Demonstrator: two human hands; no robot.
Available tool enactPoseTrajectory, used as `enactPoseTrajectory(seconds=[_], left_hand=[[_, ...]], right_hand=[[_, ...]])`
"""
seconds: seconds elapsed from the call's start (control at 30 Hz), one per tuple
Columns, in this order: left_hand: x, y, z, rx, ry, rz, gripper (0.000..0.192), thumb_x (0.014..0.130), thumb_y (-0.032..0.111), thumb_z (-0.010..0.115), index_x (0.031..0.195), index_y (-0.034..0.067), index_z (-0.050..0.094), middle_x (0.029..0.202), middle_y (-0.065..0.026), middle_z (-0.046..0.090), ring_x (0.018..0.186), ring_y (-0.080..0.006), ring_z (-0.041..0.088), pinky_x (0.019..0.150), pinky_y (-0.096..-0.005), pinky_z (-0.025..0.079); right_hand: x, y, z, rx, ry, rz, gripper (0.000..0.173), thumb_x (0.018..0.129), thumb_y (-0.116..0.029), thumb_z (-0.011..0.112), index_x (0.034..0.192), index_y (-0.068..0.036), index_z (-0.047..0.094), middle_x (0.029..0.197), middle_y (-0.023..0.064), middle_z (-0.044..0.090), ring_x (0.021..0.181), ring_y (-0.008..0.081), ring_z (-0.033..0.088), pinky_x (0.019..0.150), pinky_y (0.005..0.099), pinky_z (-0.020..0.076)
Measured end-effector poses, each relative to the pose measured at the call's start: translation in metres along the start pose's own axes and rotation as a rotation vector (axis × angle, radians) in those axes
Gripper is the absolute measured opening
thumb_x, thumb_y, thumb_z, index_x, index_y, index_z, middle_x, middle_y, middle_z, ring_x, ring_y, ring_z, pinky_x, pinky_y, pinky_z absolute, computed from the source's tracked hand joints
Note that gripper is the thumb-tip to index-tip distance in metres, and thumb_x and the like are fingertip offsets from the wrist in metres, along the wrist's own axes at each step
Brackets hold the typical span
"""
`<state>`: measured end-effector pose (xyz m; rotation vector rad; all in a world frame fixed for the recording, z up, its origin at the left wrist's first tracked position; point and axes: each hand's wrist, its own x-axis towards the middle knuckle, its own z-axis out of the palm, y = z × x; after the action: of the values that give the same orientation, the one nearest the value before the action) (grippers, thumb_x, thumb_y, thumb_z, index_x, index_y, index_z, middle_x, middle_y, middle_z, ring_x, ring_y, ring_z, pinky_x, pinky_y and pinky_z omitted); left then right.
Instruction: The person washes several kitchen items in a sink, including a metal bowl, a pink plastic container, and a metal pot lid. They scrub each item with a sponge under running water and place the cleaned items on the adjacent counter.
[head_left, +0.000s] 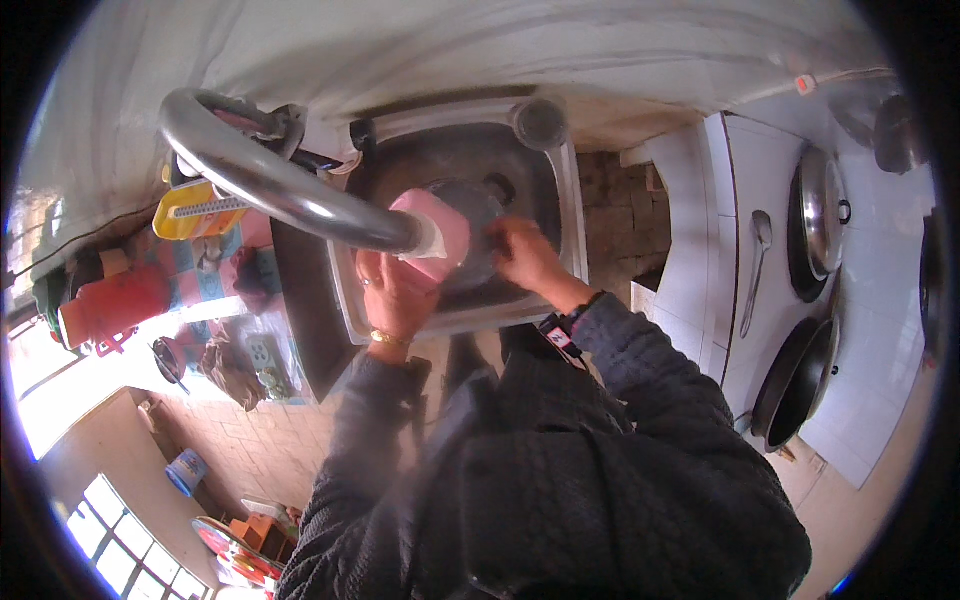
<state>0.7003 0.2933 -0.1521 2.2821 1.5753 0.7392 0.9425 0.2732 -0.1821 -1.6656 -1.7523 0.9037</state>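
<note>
My left hand (397, 292), with a ring and a gold-coloured bracelet, grips a pink container (454, 229) from its near left side. The container is directly below the mouth of a curved steel tap (285, 199), which covers part of it. To the right, my right hand (529, 259) hangs over the basin with its fingers curled and blurred. Whether those fingers hold anything is not clear. Both hands are within the rim of a sink with a dark basin (532, 169). A dim round shape (480, 259) lies between the hands, too unclear to name.
A round cup-like piece (540, 124) occupies the sink's far right corner. On the white tiled counter at right are a metal spoon (757, 270), a lidded pan (821, 217) and a dark wok (787, 390). A red flask (124, 300) and a yellow container (199, 212) are at left.
</note>
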Motion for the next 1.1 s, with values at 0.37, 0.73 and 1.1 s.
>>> enactPoseTrajectory(seconds=[0.37,0.73,1.1], left_hand=[[-0.004,0.021,-0.006,-0.135,-0.061,-0.023,0.079,0.062,0.017,0.077,0.130,-0.001,0.041,0.129,-0.0274,0.042,0.112,-0.0451,0.047,0.090,-0.0511,0.044],[-0.024,0.007,0.017,-1.501,-0.057,-0.771,0.089,0.070,-0.004,0.053,0.151,0.003,0.017,0.133,-0.0088,0.045,0.122,-0.0238,0.045,0.104,-0.0327,0.037],[-0.035,-0.035,0.058,-0.433,0.008,-0.273,0.052,0.072,-0.008,0.055,0.123,0.001,0.054,0.123,-0.0168,0.058,0.111,-0.0338,0.056,0.091,-0.0414,0.047]], right_hand=[[0.039,-0.078,0.021,0.177,0.242,-0.278,0.031,0.089,-0.010,0.053,0.120,-0.005,0.054,0.119,0.0150,0.056,0.115,0.0343,0.051,0.099,0.0408,0.0400],[0.046,-0.026,0.004,1.580,-0.268,0.539,0.040,0.099,-0.032,0.053,0.133,-0.013,0.054,0.131,0.0024,0.056,0.121,0.0153,0.051,0.103,0.0312,0.0406],[0.010,-0.013,0.016,1.894,-0.013,0.675,0.035,0.099,-0.025,0.053,0.127,-0.006,0.055,0.118,0.0067,0.062,0.110,0.0196,0.058,0.097,0.0364,0.0463]])
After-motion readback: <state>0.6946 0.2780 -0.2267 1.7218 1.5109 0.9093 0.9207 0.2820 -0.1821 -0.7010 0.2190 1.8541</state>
